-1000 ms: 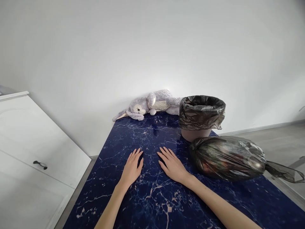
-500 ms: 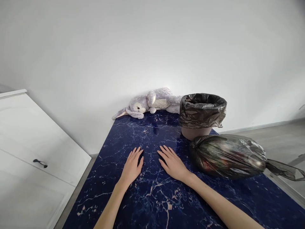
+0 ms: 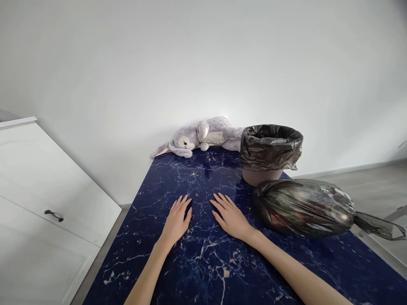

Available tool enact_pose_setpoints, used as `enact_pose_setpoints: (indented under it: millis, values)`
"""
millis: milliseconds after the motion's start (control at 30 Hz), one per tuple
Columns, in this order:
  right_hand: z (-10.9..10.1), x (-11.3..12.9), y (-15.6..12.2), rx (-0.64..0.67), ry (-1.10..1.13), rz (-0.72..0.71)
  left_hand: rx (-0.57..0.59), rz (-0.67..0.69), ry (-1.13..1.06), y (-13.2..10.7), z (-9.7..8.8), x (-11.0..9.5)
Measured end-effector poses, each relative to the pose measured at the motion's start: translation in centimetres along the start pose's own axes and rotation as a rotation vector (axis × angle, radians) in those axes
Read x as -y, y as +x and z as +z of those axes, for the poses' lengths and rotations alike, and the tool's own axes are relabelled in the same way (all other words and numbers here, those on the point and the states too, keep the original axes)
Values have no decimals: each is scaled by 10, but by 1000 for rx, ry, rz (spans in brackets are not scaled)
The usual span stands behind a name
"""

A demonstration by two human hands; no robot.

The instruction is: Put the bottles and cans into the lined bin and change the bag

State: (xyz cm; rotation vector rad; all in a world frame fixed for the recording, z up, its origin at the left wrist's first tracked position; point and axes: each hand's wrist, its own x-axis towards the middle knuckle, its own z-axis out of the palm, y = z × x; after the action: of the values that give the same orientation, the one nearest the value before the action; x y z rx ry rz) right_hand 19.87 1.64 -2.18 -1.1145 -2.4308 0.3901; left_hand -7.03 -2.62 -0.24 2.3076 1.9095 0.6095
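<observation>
My left hand (image 3: 177, 218) lies flat on the blue marble-patterned table (image 3: 190, 262), fingers stretched out and holding nothing. To its right, my right hand (image 3: 231, 218) rests palm down on the same surface, open as well. Nearest to the right hand is a filled black garbage bag (image 3: 307, 207), lying on its side with a twisted tail hanging past the table's right edge. Just behind that bag stands a trash bin (image 3: 260, 176), upright, with a black bin liner (image 3: 270, 154) folded over its rim. The bag hides part of the bin's base.
A grey plush bunny (image 3: 203, 137) lies on its side along the table's far edge, against the white wall (image 3: 197, 59). On the left stands a white cabinet (image 3: 47, 182) with a black handle (image 3: 54, 215). Grey floor (image 3: 375, 182) shows beyond the table's right edge.
</observation>
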Motion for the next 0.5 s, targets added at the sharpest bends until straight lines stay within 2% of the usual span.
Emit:
enact_pose_setpoints:
  millis: [500]
  values:
    - [0,1,-1,-17,-31,-9,-36,41,46,-1,3,3]
